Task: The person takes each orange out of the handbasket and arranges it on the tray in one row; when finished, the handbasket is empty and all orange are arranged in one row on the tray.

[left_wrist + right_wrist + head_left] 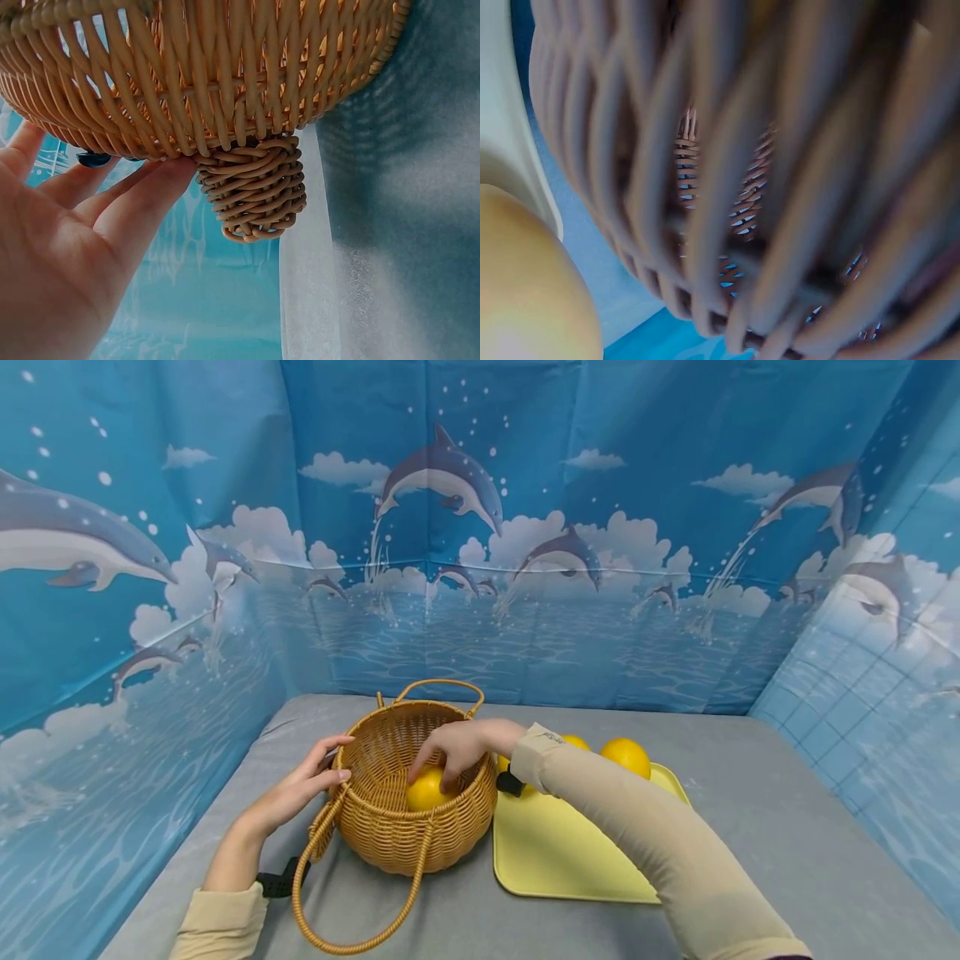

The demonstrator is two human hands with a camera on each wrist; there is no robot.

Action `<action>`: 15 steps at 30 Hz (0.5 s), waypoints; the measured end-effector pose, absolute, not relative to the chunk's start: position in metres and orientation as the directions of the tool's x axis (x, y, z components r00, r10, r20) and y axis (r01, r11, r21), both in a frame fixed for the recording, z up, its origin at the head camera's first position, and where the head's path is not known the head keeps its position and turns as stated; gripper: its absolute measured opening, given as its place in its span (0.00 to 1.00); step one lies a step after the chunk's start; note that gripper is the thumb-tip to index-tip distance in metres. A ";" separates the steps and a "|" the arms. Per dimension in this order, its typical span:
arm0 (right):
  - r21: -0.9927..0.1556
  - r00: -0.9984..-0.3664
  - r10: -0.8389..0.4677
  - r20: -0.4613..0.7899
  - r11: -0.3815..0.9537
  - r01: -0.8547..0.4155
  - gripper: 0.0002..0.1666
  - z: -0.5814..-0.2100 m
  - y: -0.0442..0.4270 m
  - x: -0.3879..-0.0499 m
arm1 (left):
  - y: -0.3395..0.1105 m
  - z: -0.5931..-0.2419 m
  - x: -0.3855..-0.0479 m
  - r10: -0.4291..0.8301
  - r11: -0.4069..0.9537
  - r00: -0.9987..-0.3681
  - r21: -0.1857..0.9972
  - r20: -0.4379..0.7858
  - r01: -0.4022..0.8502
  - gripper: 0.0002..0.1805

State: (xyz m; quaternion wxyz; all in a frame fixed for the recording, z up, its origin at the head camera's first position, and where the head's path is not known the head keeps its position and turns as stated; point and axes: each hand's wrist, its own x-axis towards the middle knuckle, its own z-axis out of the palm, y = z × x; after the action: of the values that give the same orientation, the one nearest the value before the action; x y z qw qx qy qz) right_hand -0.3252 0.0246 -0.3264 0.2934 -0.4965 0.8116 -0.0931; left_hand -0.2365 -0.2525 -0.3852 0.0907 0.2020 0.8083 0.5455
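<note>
A round wicker basket (386, 843) with two loop handles stands on the grey table. My right hand (459, 750) reaches over its right rim and holds a yellow-orange orange (426, 792) inside, with fingers bent over the top. The right wrist view shows mostly the basket's woven wall (727, 187), which hides that hand. My left hand (300, 785) touches the basket's left rim. Seen from below in the left wrist view, the fingers of my left hand (82, 225) lie fairly straight against the woven side, beside a short wicker foot (255, 187).
Right of the basket lies a yellow tray (562, 852) with several oranges, one orange (626, 757) at its back edge; my right forearm hides part of them. The basket's front handle (352, 947) hangs down toward me. A dolphin-print curtain (525, 635) surrounds the table.
</note>
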 end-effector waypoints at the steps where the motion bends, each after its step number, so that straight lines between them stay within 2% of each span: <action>1: -0.448 -0.333 -0.858 -0.392 0.494 -0.745 0.28 -0.326 0.024 -0.326 | -0.253 -0.385 -0.237 0.426 0.323 -0.901 0.918 0.075 0.229 0.30; 10: -0.424 -0.334 -0.862 -0.381 0.484 -0.765 0.34 -0.333 0.021 -0.325 | -0.252 -0.386 -0.238 0.425 0.330 -0.902 0.915 0.075 0.232 0.30; 15: -0.374 -0.369 -0.856 -0.362 0.496 -0.783 0.34 -0.336 0.020 -0.323 | -0.252 -0.386 -0.237 0.422 0.332 -0.904 0.915 0.074 0.230 0.30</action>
State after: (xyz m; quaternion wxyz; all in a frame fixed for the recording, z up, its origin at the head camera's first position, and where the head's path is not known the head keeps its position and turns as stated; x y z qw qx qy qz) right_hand -0.3234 0.0201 -0.3355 0.2614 -0.4969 0.8246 -0.0694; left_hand -0.2370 -0.2520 -0.3856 0.0885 0.2008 0.8113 0.5419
